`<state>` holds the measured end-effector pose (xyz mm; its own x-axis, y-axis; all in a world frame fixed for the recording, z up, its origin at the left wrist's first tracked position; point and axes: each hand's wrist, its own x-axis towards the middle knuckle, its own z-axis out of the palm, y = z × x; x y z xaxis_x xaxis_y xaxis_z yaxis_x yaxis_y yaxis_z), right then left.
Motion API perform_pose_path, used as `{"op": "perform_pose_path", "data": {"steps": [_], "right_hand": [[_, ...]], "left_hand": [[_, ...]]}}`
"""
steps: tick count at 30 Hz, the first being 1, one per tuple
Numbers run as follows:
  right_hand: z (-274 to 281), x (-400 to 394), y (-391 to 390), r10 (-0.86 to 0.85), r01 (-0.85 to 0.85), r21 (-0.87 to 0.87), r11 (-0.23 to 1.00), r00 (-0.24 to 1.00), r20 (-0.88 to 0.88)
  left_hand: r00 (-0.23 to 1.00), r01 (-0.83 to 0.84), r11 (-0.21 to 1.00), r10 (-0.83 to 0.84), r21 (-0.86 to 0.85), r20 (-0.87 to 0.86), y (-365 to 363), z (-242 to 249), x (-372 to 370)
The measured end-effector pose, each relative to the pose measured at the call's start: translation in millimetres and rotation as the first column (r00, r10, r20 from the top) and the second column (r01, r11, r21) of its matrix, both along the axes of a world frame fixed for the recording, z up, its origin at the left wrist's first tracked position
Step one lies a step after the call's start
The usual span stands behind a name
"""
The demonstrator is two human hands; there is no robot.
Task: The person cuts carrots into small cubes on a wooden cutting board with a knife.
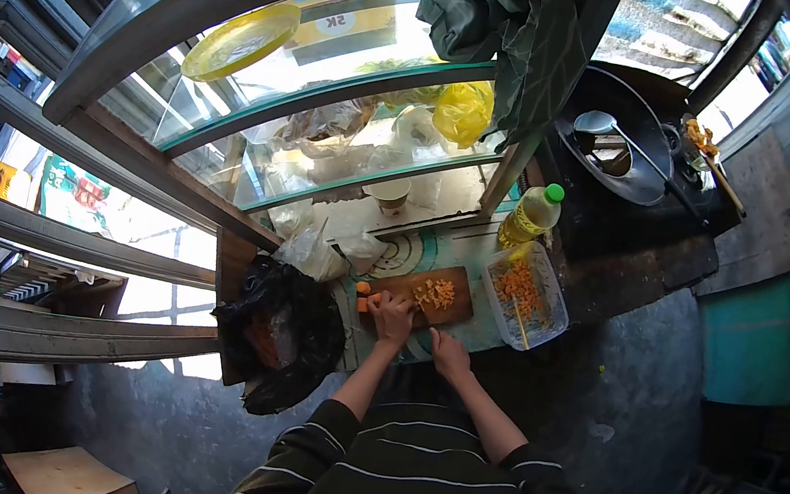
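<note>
A wooden cutting board (455, 308) lies on the worn green-white counter in front of me. Diced orange carrot (434, 294) is heaped on its right half, and larger carrot pieces (364, 295) sit at its left end. My left hand (392, 317) presses down over the carrot on the board, fingers bent and closed on it. At the board's near edge my right hand (448, 355) is closed around what looks like a knife handle; the blade is hardly visible between the hands. A clear plastic tub (551, 320) with shredded orange food and a yellow stick stands to the right.
Behind the tub stands an oil bottle (531, 216) with a green cap. A large wok (642, 176) holding a ladle (596, 124) rests on the stove at right. A black plastic bag (317, 337) lies left of the board. A glass display case (330, 137) rises behind.
</note>
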<state>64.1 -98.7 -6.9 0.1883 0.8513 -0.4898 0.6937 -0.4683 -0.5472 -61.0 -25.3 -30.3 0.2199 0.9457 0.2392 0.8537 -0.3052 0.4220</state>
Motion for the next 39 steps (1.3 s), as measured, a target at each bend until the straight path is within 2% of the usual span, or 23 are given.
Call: {"op": "perform_pose_path", "data": {"steps": [3,5,11,20,21,23,27,29,33,35,39], "right_hand": [[-14,5,0,-0.001,0.009,0.082,0.997,0.995,-0.097],[-11,8,-9,-0.046,0.069,0.113,0.991,0.98,-0.195],[5,9,-17,-0.016,0.02,0.032,0.999,0.989,-0.144],[-1,2,-1,0.006,-0.005,0.025,1.0,0.998,-0.069],[-4,4,2,0.004,-0.002,0.027,1.0,0.998,-0.07],[-10,7,6,-0.002,0.017,0.077,0.997,0.982,-0.19],[-2,7,-11,-0.018,0.042,0.114,0.993,0.98,-0.2],[5,7,-16,-0.015,0.018,0.017,1.0,0.982,-0.188],[0,6,-11,0.004,-0.003,0.011,1.0,0.991,-0.137],[0,3,-1,0.02,-0.024,-0.055,0.998,0.997,-0.08],[-8,2,1,-0.021,0.036,0.085,0.996,0.986,-0.166]], "left_hand": [[0.999,-0.04,0.999,0.04,0.016,0.002,-2,1,0],[0.996,-0.085,0.996,0.085,-0.042,0.012,-2,1,1],[0.99,-0.139,0.977,0.142,-0.16,0.006,0,4,1],[0.995,-0.096,0.988,0.093,-0.124,-0.029,1,-1,-2],[0.995,-0.093,0.988,0.091,-0.122,-0.029,1,-2,-2],[0.998,-0.067,0.993,0.064,-0.1,-0.027,3,-2,-4],[0.999,-0.042,0.997,0.041,-0.07,-0.024,3,-5,-7],[0.999,-0.034,0.998,0.033,-0.052,-0.022,3,-7,-7],[0.999,-0.035,0.997,0.036,-0.067,0.017,3,-8,-7],[0.999,-0.033,0.997,0.034,-0.063,0.026,3,-9,-7],[1.0,0.012,1.0,-0.012,-0.028,-0.011,7,-9,-11]]}}
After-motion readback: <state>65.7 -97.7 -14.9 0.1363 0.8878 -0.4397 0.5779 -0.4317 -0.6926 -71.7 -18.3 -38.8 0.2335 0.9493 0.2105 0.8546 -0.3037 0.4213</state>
